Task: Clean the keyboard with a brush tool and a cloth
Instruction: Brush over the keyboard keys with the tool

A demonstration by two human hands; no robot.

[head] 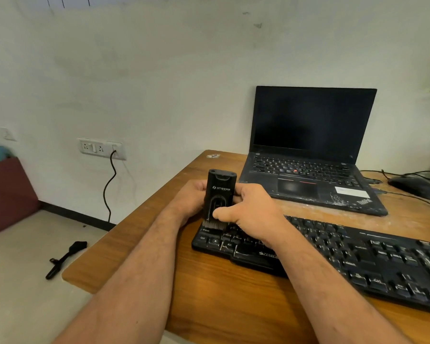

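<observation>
A black brush tool (220, 194) stands upright over the left end of a dusty black keyboard (358, 259), its grey bristles touching the top-left keys. My left hand (193, 198) grips the tool from the left side. My right hand (252, 212) holds it from the right, thumb pressed on the slider on its front. The keyboard lies across the wooden desk (209, 294) and runs off to the right. No cloth is visible.
An open black laptop (310, 150) with a dark screen sits behind the keyboard. A black mouse (412, 186) and cables lie at the far right. On the floor to the left lies a small black brush (66, 258). A wall socket (101, 148) has a cable plugged in.
</observation>
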